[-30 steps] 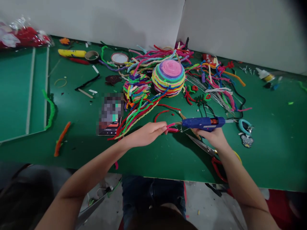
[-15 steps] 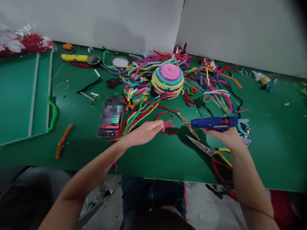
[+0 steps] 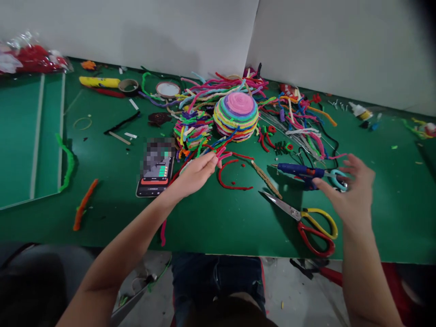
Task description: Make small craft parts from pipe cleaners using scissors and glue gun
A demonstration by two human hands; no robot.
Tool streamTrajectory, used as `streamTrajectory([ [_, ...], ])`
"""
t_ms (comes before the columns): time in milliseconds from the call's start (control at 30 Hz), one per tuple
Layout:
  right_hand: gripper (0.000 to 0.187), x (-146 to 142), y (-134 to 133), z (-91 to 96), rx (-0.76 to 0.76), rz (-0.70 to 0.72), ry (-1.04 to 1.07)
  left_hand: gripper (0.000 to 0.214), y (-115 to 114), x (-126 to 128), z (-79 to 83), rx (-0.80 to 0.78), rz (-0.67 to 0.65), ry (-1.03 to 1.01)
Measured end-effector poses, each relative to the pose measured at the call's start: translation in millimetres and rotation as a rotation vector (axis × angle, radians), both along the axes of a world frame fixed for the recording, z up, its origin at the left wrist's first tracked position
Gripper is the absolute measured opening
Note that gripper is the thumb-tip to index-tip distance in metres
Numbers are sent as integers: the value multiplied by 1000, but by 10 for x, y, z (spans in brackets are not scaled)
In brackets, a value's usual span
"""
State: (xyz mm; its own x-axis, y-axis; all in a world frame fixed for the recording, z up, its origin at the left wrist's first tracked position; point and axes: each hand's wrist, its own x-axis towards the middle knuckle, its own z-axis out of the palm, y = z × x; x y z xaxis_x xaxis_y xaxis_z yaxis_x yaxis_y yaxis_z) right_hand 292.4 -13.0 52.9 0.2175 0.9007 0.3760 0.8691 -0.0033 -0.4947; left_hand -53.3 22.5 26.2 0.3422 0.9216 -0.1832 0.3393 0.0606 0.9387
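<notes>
My left hand (image 3: 195,174) is closed in a pinch on a pink pipe cleaner (image 3: 223,155), close to a curved red pipe cleaner (image 3: 232,176) on the green table (image 3: 221,218). My right hand (image 3: 350,194) hovers open with spread fingers just above and right of the blue glue gun (image 3: 297,170), which lies on the table. Behind both sits a striped dome of coiled pipe cleaners (image 3: 236,113) among a tangle of loose coloured pipe cleaners (image 3: 194,129).
Scissors with yellow and red handles (image 3: 308,221) lie near the front edge. A phone (image 3: 156,170) lies left of my left hand. Tape rolls (image 3: 130,85), a yellow tube (image 3: 99,81), a glue bottle (image 3: 360,110) and stray orange (image 3: 84,205) and green (image 3: 66,162) pipe cleaners lie around.
My right hand set the glue gun down on the table and let go, fingers now spread. My left hand moved up and left with the pink pipe cleaner.
</notes>
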Motion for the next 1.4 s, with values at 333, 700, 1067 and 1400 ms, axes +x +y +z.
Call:
streamTrajectory([
  [333,17,-1236,546,-329,-329,549,-319,33,-68,38,-8,23,-115,-59],
  [700,15,-1308,531,-354,-286,739,98,33,-109,33,36,-13,-216,-160],
  [1067,10,-1259,273,-115,-297,648,720,33,-132,58,50,-20,-232,-124],
  [1400,17,-1338,231,-157,-177,550,786,32,-123,66,64,12,-219,-71],
])
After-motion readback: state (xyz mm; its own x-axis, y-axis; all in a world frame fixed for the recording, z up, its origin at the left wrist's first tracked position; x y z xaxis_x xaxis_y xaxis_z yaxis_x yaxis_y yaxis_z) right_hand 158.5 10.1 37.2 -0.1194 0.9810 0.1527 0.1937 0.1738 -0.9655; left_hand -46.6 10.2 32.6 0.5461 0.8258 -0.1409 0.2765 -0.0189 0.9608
